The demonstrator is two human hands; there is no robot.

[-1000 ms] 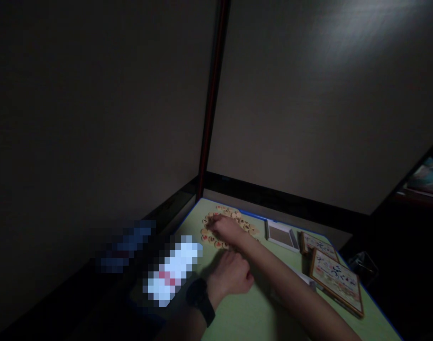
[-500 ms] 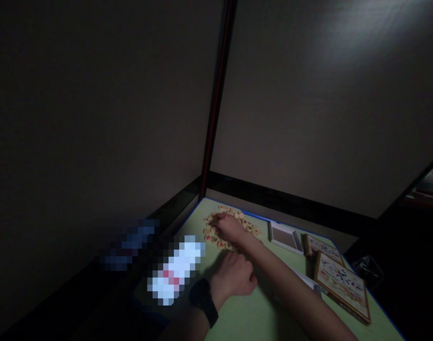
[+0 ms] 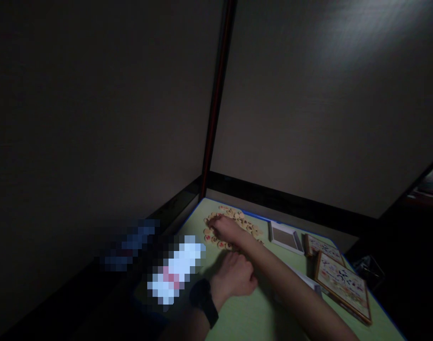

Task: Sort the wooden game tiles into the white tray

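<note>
A shallow white rectangular box (image 3: 284,236) shows its brown bottom; right hand (image 3: 225,227) over round pale-wood discs (image 3: 221,245), grip unclear; left hand (image 3: 236,274) curled closed.

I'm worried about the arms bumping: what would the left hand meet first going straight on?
Probably the right wrist, which crosses ahead of the left hand. Depth is unclear, so it might pass beneath, towards the round pieces.

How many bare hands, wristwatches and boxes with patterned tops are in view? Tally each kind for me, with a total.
Bare hands (left hand, right hand): 2
Wristwatch: 1
Boxes with patterned tops: 2
Total: 5
</note>
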